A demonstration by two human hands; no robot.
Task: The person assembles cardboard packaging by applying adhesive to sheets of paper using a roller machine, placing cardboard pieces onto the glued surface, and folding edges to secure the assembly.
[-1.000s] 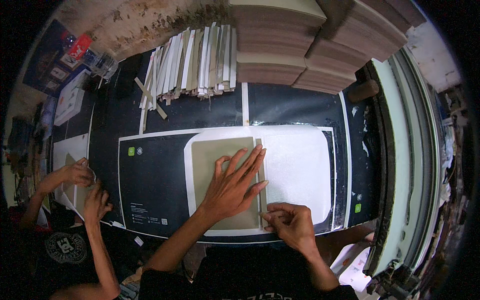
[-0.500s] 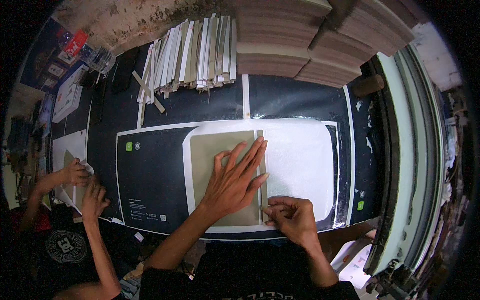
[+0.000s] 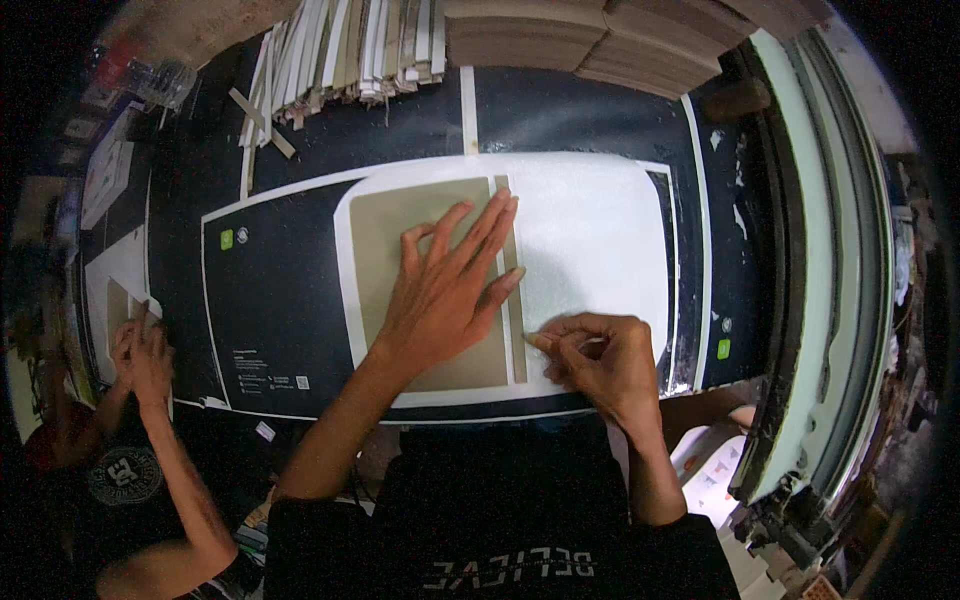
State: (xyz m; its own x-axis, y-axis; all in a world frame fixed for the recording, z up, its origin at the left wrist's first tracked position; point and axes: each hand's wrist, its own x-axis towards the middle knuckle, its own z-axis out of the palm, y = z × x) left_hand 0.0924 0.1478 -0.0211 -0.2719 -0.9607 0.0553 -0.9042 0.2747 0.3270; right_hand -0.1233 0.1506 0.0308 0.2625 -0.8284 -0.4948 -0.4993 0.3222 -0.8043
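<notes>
Down in the head view, your left hand lies flat with its fingers spread across the tan board, which rests on the white panel of the large printed sheet, likely pinning it so it cannot slide. Just beside it, your right hand is curled, its fingertips pinched at the lower end of the thin tan strip along the board's right edge, seemingly to keep it aligned. Off to your left, 1 co-worker's hands press another small board.
</notes>
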